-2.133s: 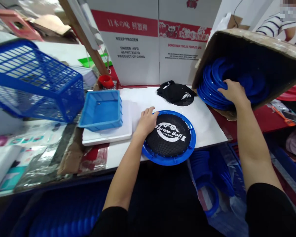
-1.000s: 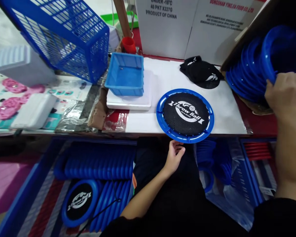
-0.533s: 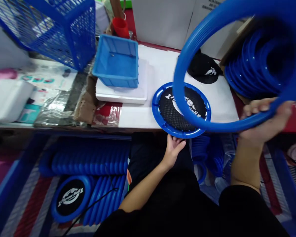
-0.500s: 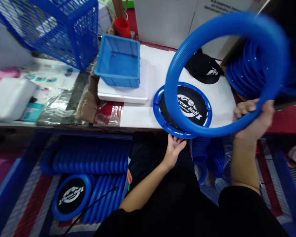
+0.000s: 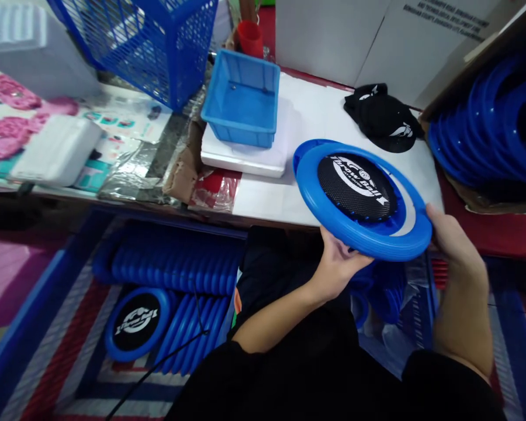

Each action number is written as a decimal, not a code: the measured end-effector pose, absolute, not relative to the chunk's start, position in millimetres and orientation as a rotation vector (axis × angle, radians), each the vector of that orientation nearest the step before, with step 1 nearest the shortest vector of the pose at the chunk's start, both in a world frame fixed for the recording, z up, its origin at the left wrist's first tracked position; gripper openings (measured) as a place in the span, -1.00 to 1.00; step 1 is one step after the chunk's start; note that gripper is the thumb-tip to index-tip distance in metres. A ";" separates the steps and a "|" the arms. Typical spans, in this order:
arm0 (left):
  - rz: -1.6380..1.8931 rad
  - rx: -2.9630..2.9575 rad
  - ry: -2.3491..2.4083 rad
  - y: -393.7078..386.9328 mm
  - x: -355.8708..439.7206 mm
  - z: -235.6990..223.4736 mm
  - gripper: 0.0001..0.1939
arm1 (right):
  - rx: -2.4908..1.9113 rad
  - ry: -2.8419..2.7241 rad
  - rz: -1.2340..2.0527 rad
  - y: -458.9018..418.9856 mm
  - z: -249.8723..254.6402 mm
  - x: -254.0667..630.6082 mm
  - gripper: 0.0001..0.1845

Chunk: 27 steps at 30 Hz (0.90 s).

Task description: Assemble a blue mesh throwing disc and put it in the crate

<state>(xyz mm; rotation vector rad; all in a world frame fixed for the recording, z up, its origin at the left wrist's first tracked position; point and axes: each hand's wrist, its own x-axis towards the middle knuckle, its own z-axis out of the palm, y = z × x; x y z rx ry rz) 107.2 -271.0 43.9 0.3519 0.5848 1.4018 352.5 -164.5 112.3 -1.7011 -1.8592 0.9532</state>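
In front of me, a blue plastic ring (image 5: pixel 333 219) lies tilted over a blue-rimmed disc with a black mesh centre (image 5: pixel 357 190) printed "Throw Ball". The two overlap but are not lined up: a white crescent of the table shows through on the right. From below, my left hand (image 5: pixel 337 269) grips the near edge of the mesh disc, its fingertips partly hidden underneath. Closed on the ring's right side is my right hand (image 5: pixel 453 240). Black fabric pieces with white prints (image 5: pixel 381 120) lie behind on the white table surface (image 5: pixel 307 111).
A light-blue bin (image 5: pixel 241 108) sits on a white foam slab (image 5: pixel 245 159). Left of it stands a blue basket (image 5: pixel 182 64). At right, a carton holds blue rings (image 5: pixel 473 140). Below the table edge, blue rings (image 5: pixel 175 266) and a finished-looking disc (image 5: pixel 135 324) fill a crate.
My right hand has brought the ring down and left onto the mesh disc. My left hand has lifted the disc's near edge and moved right. The view has shifted slightly.
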 end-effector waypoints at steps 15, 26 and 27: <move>1.552 0.325 0.564 -260.0 87.8 102.8 -0.06 | -0.896 -2.434 0.594 -197.7 148.7 337.0 -0.32; 1.703 0.376 0.588 -265.4 90.3 91.0 0.01 | -0.502 -2.391 0.729 -163.3 175.1 332.7 -0.41; 1.700 0.375 0.593 -264.6 90.6 90.1 0.00 | -0.504 -2.401 0.721 -163.7 176.8 330.2 -0.41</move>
